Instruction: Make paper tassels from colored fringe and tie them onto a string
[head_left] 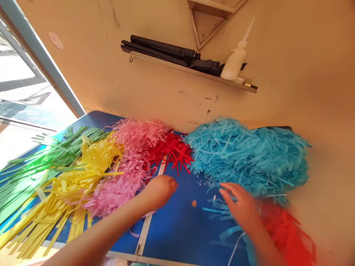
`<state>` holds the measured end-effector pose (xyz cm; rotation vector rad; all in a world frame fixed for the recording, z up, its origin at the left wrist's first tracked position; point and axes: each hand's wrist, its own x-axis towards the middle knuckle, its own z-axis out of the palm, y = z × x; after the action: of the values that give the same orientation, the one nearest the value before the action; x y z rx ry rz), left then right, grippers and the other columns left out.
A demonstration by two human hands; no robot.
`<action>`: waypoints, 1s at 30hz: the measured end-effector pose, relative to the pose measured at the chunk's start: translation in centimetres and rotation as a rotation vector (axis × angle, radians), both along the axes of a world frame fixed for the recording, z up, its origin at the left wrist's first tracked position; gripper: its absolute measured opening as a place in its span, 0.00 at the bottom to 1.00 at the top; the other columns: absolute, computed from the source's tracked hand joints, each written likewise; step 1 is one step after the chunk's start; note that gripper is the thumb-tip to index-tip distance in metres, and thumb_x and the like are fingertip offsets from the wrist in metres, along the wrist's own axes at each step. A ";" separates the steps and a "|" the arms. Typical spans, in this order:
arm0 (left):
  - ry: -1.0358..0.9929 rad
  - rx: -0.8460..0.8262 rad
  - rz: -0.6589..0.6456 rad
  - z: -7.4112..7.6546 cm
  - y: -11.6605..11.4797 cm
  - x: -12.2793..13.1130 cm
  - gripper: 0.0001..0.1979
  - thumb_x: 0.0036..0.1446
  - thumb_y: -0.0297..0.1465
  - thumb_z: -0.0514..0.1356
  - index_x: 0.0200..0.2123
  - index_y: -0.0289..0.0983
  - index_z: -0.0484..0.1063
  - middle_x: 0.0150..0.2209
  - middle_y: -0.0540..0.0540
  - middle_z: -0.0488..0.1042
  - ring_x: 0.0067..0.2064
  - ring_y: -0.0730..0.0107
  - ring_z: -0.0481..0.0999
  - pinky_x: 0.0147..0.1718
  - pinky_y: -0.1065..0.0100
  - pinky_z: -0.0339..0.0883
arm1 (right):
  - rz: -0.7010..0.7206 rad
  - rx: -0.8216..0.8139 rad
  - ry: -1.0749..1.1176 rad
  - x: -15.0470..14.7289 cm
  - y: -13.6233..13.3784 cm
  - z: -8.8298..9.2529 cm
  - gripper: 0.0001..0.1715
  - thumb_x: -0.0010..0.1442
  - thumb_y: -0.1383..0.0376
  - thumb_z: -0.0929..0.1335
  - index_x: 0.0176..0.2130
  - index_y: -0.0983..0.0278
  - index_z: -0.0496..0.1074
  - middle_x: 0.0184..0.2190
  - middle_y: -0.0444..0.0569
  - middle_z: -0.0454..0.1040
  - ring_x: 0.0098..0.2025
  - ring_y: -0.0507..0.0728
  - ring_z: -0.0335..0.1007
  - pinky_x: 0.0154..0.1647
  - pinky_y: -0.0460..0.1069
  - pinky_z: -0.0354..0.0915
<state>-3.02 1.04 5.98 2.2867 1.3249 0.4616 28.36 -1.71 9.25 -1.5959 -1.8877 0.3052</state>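
Seemingly near right fingers (233, 190), blue strips (246, 159)

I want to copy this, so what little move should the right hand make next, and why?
Maybe the right hand should pinch the loose blue strips: they lie on the blue table close beside it, and its fingers look open.

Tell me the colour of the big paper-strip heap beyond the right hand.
The paper-strip heap is light blue, best seen in the head view.
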 end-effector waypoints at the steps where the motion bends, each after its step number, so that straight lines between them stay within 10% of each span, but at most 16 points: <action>1: 0.052 0.020 0.026 0.7 2.9 -0.9 0.08 0.59 0.28 0.56 0.31 0.37 0.75 0.33 0.39 0.77 0.39 0.58 0.76 0.44 0.61 0.67 | 0.147 0.014 0.019 -2.7 1.1 -1.0 0.11 0.62 0.55 0.69 0.42 0.53 0.79 0.42 0.49 0.79 0.45 0.63 0.73 0.49 0.59 0.67; 5: 0.239 0.112 0.148 1.1 11.6 -2.9 0.12 0.61 0.23 0.50 0.41 0.32 0.73 0.41 0.32 0.76 0.45 0.54 0.76 0.46 0.58 0.63 | 0.590 0.019 -0.185 -13.4 7.2 -3.3 0.13 0.67 0.64 0.64 0.47 0.60 0.76 0.48 0.50 0.78 0.51 0.59 0.71 0.56 0.55 0.62; 9: 0.380 0.162 0.211 0.0 15.1 -4.7 0.14 0.62 0.24 0.51 0.48 0.30 0.70 0.39 0.33 0.78 0.42 0.55 0.77 0.46 0.57 0.62 | 0.625 -0.010 -0.420 -18.3 14.3 -4.1 0.11 0.64 0.67 0.66 0.45 0.64 0.75 0.48 0.51 0.77 0.54 0.57 0.68 0.64 0.54 0.51; 16: 0.478 0.251 0.225 -1.0 15.7 -7.7 0.12 0.62 0.34 0.55 0.40 0.35 0.76 0.42 0.34 0.77 0.48 0.46 0.73 0.50 0.47 0.56 | 0.295 -0.082 -0.521 -13.3 20.4 -6.2 0.11 0.64 0.62 0.66 0.44 0.66 0.74 0.47 0.57 0.75 0.52 0.64 0.65 0.55 0.59 0.54; 24: 0.448 0.335 0.107 -2.4 16.7 -1.0 0.14 0.64 0.36 0.54 0.42 0.38 0.77 0.44 0.38 0.76 0.48 0.53 0.72 0.50 0.55 0.59 | 0.158 -0.075 -0.568 -13.4 20.5 -6.9 0.13 0.65 0.64 0.64 0.45 0.66 0.75 0.47 0.59 0.74 0.53 0.65 0.64 0.53 0.57 0.54; 30: 0.432 0.271 0.194 -3.4 19.5 -0.9 0.16 0.59 0.42 0.62 0.41 0.36 0.79 0.43 0.37 0.75 0.49 0.49 0.73 0.47 0.55 0.62 | 0.140 -0.069 -0.577 -12.5 20.4 -6.9 0.14 0.65 0.64 0.64 0.45 0.68 0.75 0.47 0.59 0.74 0.53 0.65 0.64 0.55 0.58 0.54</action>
<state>-3.89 20.50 2.55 2.5925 1.7986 0.2227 15.85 18.65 2.39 -1.7253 -2.4488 -0.0456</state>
